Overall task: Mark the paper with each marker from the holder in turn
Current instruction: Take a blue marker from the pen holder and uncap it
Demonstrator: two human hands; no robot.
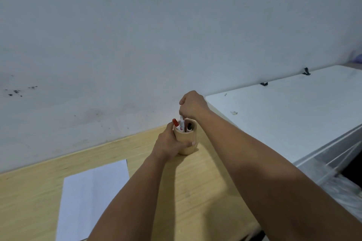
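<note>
A round tan holder stands on the wooden table near the wall. My left hand is wrapped around its left side. Three markers stand in it: a red-capped one at the left, a white-barrelled one in the middle and a dark one at the right. My right hand is just above the holder, its fingers closed on the top of the white-barrelled marker, whose lower part is still inside. A white sheet of paper lies flat at the near left of the table.
The wooden table runs along a pale wall with dark specks. To the right stands a white chest-like cabinet, higher than the table, close to the holder. A dark gap lies beyond the table's right edge.
</note>
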